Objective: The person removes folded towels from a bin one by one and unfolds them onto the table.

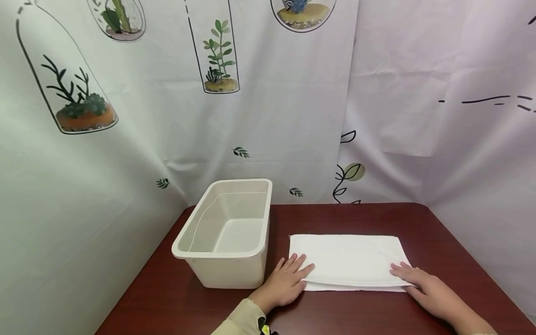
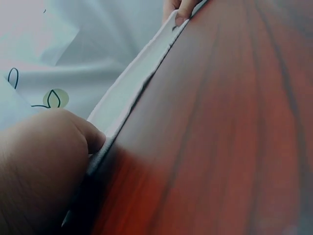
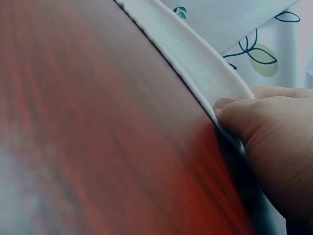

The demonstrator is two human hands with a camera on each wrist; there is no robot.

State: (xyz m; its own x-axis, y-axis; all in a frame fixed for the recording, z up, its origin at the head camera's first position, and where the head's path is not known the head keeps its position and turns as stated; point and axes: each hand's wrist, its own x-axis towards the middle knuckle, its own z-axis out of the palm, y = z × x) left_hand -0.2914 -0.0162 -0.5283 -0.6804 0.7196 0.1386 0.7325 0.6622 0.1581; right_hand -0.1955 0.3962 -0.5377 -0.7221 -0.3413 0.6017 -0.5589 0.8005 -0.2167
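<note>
A folded white towel [image 1: 349, 258] lies on the table, its layered edge toward me. On its near left corner rests my left hand [image 1: 285, 280], fingers straight and spread over the cloth. My right hand [image 1: 431, 294] lies at the near right corner with its fingers extended on top. In the left wrist view, the left thumb [image 2: 96, 139] touches the towel's near edge [image 2: 129, 90]; the other left fingers are hidden there. The right wrist view has the right thumb [image 3: 230, 115] against the near edge of the towel [image 3: 195, 63], with fingers partly hidden beyond it.
An off-white plastic basin [image 1: 234, 270] stands left of the towel, close to my left hand, with its inside bare. The dark red wooden table [image 1: 356, 316] reaches back to a white curtain [image 1: 284, 121] with plant drawings, which also hangs along both sides.
</note>
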